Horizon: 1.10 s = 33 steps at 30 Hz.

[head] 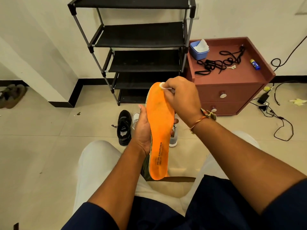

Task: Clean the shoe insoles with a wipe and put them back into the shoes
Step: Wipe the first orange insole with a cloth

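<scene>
A pale tiled floor (41, 146) runs to a white wall, where a black shoe rack (141, 37) stands beside a reddish-brown cabinet (240, 90). On the cabinet top we see a blue tub (198, 53) with a white sheet sticking out of it, and a tangle of black laces (216, 63).

We are looking down at a seated person's lap. The left hand (142, 130) grips 1 orange insole (160, 123) round its middle, thumb on the near edge and fingertips curling over the far edge, holding it up with the toe end pointing away. The right hand (181, 97) pinches a small bunched wipe (163, 85) and presses it on the toe end of the insole. On the floor behind the hands lie a black shoe (124, 128) and a light grey shoe (173, 140), the second largely hidden.

We judge this to be the wiping step, with the wipe at the toe. Faint dark marks show along the orange surface, so the job looks unfinished. The next move calls for drawing the wipe down toward the heel with firm pressure while the left hand braces the flexible insole against bending. We cannot tell which of the 2 shoes takes this insole, so it will have to be matched before it goes back in.
</scene>
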Each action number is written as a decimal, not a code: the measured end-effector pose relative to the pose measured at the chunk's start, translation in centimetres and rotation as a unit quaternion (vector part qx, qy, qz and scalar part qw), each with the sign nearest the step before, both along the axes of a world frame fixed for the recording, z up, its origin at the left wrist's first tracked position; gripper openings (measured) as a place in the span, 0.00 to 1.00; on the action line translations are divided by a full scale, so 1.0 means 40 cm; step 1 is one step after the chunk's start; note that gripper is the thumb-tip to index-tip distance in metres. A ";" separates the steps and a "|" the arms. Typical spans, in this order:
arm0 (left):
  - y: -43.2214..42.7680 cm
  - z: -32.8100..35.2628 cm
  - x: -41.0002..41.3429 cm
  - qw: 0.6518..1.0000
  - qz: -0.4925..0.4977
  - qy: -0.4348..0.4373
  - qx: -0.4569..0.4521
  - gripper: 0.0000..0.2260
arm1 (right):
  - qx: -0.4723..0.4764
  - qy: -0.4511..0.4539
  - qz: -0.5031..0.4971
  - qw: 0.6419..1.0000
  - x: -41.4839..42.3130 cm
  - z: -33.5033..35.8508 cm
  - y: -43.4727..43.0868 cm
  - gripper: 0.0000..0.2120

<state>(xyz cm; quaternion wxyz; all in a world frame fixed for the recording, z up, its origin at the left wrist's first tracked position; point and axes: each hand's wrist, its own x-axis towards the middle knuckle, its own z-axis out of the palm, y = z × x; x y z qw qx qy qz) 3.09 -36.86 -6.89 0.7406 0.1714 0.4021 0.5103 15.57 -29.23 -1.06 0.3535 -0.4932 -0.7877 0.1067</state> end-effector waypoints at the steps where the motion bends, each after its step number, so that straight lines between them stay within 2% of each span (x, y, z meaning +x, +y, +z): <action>1: 0.000 0.002 0.001 1.000 -0.004 0.005 0.000 0.34 | -0.003 0.005 -0.007 1.000 0.003 0.005 0.008 0.07; 5: 0.000 0.000 -0.006 1.000 0.020 0.000 0.003 0.34 | -0.016 -0.001 0.047 0.999 -0.022 -0.019 -0.062 0.07; 9: 0.007 -0.009 -0.028 0.999 0.047 -0.024 -0.003 0.42 | -0.039 -0.022 0.128 0.991 -0.037 -0.086 -0.169 0.05; 12: 0.008 -0.005 -0.027 0.998 0.045 -0.046 0.001 0.43 | -0.046 -0.047 0.166 0.984 -0.015 -0.092 -0.168 0.04; 15: 0.010 -0.011 -0.014 0.999 0.043 -0.030 0.008 0.37 | -0.011 -0.093 0.137 0.986 0.009 -0.066 -0.107 0.06; 20: 0.006 -0.009 -0.004 1.000 0.006 -0.010 0.016 0.36 | 0.024 -0.075 0.036 0.996 0.021 -0.015 -0.015 0.06; 28: 0.013 -0.006 -0.025 0.998 0.036 -0.052 -0.002 0.43 | -0.024 -0.059 0.177 0.982 -0.025 -0.065 -0.153 0.04; 33: 0.007 -0.004 -0.003 0.999 0.025 -0.032 -0.003 0.35 | 0.021 -0.050 0.084 0.995 -0.022 -0.015 -0.040 0.06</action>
